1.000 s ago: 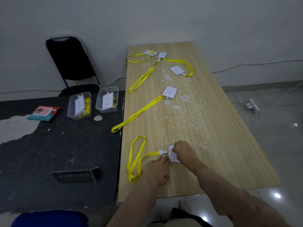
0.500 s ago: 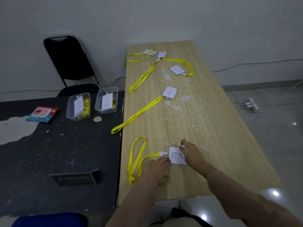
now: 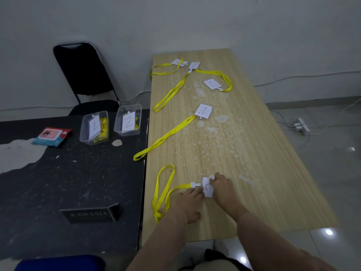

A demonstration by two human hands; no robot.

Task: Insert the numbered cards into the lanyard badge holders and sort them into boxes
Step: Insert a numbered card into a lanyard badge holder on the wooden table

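Observation:
A white numbered card lies at the near end of the wooden table, next to the clip of a yellow lanyard. My right hand covers the card's right side, fingers curled on its edge. My left hand presses flat on the table, its fingertips at the card's left edge and the badge holder. Three more lanyards with cards lie farther up the table. Two clear boxes stand on the black table: box 1 and box 2, both holding yellow lanyards.
A black table adjoins the wooden one on the left, bearing a tissue pack and a black nameplate. A black chair stands behind it. A power strip with cables lies on the floor at right.
My right hand slid left again over the card, covering more of it than half a second ago. My left hand stayed in place at the holder.

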